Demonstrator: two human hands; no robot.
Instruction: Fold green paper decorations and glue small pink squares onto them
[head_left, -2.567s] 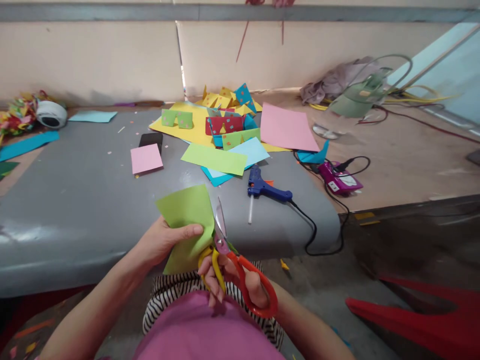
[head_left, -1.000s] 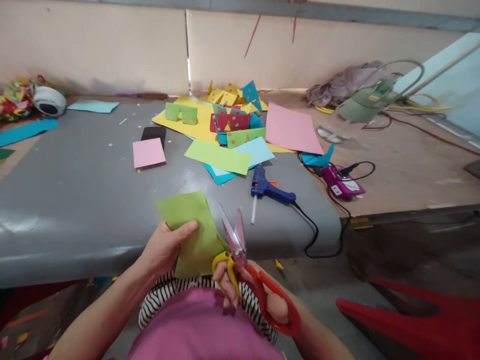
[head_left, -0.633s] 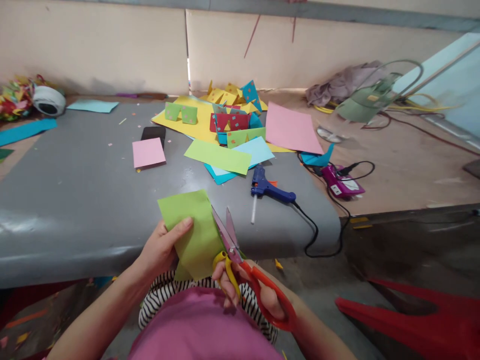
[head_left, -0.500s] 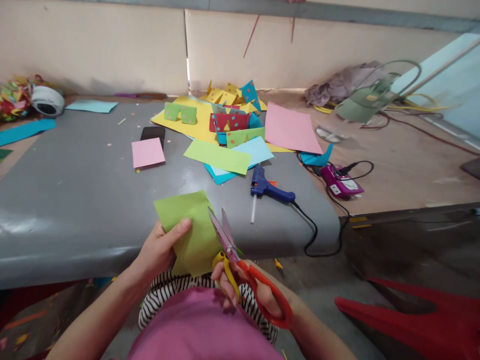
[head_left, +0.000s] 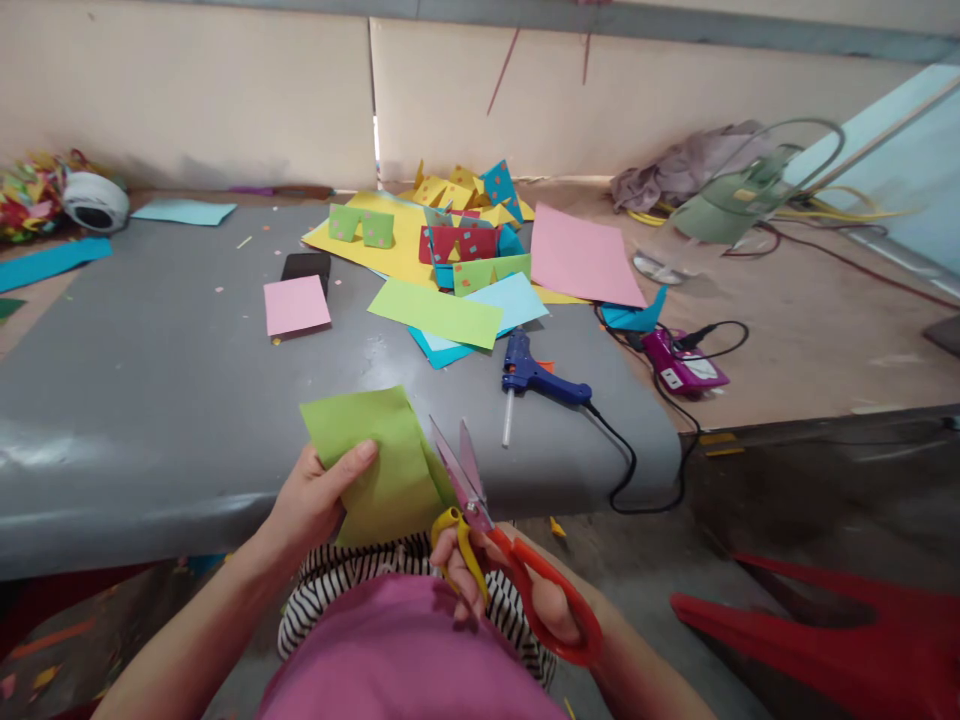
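Observation:
My left hand point(head_left: 319, 490) grips a sheet of green paper point(head_left: 394, 470) over my lap, thumb on top and fingers hidden beneath. Along its right side the paper has a cut, and a narrow flap stands apart from the main piece. In my right hand point(head_left: 469, 575) is a pair of scissors point(head_left: 471, 495) with one yellow and one red-orange handle. The blades are spread and point up and away, just right of the paper's edge. Past them on the table lies a blue glue gun point(head_left: 544, 375) with a clear glue stick.
Grey sheeting point(head_left: 150, 400) covers the table. Folded, spotted paper pieces point(head_left: 459, 243) stand at the back on yellow paper. A pink square point(head_left: 296, 305) partly covers a phone point(head_left: 306, 265). A purple power strip point(head_left: 684, 362) lies right; a red chair point(head_left: 840, 630) stands below.
The scissors have moved slightly right and down, away from the green paper's edge. The paper has shifted a little left in my left hand, and its cut flap shows more.

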